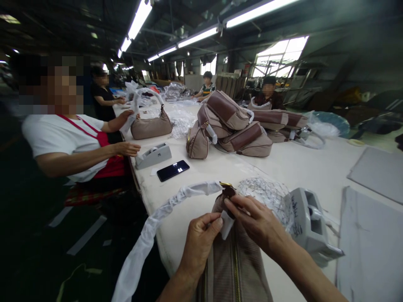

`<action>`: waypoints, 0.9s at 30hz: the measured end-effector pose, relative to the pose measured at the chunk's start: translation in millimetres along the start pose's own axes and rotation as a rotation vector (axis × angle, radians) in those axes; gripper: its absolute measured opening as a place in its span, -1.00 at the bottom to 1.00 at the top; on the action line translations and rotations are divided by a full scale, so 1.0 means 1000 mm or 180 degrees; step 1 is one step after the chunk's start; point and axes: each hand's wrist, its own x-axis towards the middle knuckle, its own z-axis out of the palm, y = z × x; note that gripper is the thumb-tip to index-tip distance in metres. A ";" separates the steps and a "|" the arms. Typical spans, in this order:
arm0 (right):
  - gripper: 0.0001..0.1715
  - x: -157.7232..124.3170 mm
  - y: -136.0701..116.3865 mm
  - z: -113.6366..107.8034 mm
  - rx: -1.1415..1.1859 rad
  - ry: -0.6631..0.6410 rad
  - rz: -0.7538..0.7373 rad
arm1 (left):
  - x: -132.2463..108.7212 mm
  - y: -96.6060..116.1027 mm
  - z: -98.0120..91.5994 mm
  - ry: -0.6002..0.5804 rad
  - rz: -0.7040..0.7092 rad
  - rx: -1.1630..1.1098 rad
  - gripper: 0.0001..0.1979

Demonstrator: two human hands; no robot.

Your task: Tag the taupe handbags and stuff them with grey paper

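A beige and brown handbag (234, 264) lies in front of me with its zip running toward me. Its strap (151, 230) is wrapped in white paper and arcs off to the left. My left hand (200, 243) is closed, its thumb pressing a small piece of white paper (226, 224) against the bag's top end. My right hand (256, 220) pinches the same white paper near the gold ring and brown tab (227, 191). A clear plastic sheet with printed marks (267, 197) lies just behind the bag.
A grey tape dispenser (310, 224) stands right of my hands. A black phone (173, 170) and a second dispenser (153, 155) lie further up the white table (283, 163). Stacked handbags (233, 130) sit mid-table. A person in a white shirt (63, 142) sits at left; others work further back. Grey boards (374, 172) lie right.
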 end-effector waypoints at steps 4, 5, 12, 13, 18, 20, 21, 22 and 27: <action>-0.48 0.005 0.018 0.000 0.0870 0.0407 0.1046 | -0.001 0.000 0.013 0.0210 -0.0024 -0.0334 -0.75; -0.47 0.008 0.023 0.000 0.1094 0.0313 0.1215 | 0.000 0.001 0.017 0.0203 0.0002 -0.0386 -0.77; -0.59 0.019 0.027 0.011 0.2454 -0.0556 0.1952 | 0.004 0.010 0.029 0.0145 0.0090 -0.0519 -0.82; -0.61 0.017 0.025 0.012 0.2428 -0.0388 0.2025 | 0.003 0.010 0.029 0.0127 0.0069 -0.0497 -0.81; -0.66 0.007 0.021 0.012 0.2285 0.0024 0.2180 | -0.004 0.000 0.024 0.0028 0.0008 -0.0386 -0.77; -0.66 0.006 0.021 0.011 0.2280 0.0059 0.2211 | -0.007 -0.005 0.021 0.0008 -0.0015 -0.0329 -0.76; -0.67 0.005 0.021 0.010 0.2285 0.0067 0.2222 | -0.008 -0.007 0.019 0.0000 -0.0016 -0.0293 -0.76; -0.67 0.005 0.021 0.010 0.2289 0.0067 0.2230 | -0.009 -0.009 0.018 -0.0012 -0.0010 -0.0255 -0.76; -0.68 0.003 0.022 0.010 0.2261 0.0121 0.2185 | -0.013 -0.010 0.012 -0.0083 0.0079 -0.0004 -0.77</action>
